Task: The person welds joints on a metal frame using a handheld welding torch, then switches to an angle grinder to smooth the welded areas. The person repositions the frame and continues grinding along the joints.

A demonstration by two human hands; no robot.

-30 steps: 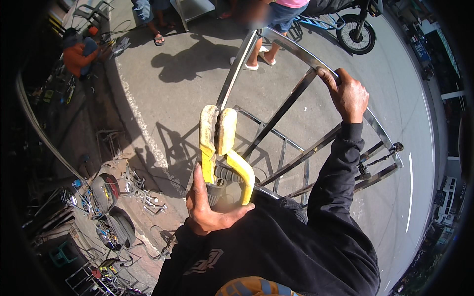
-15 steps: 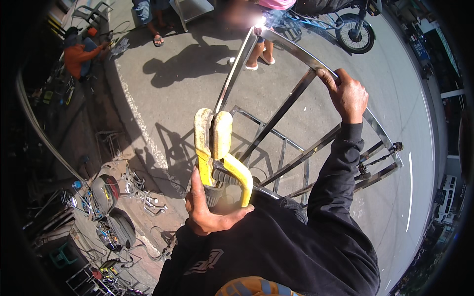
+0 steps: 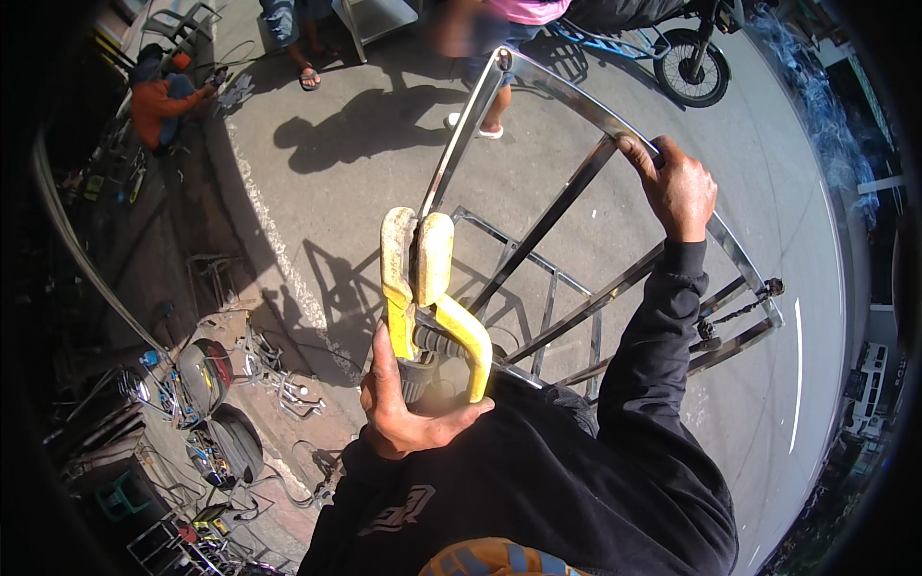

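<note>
Both grips stay put: left hand (image 3: 408, 408) clutching yellow clamp (image 3: 423, 288), right hand (image 3: 677, 187) wrapped around steel frame (image 3: 576, 96).

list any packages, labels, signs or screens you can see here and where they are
No packages, signs or screens show.
Printed logo: on the chest of the black sweatshirt, below the left hand; angular grey outline shapes.
Yellow clamp-style holder: gripped in the left hand, with no label visible.
</note>
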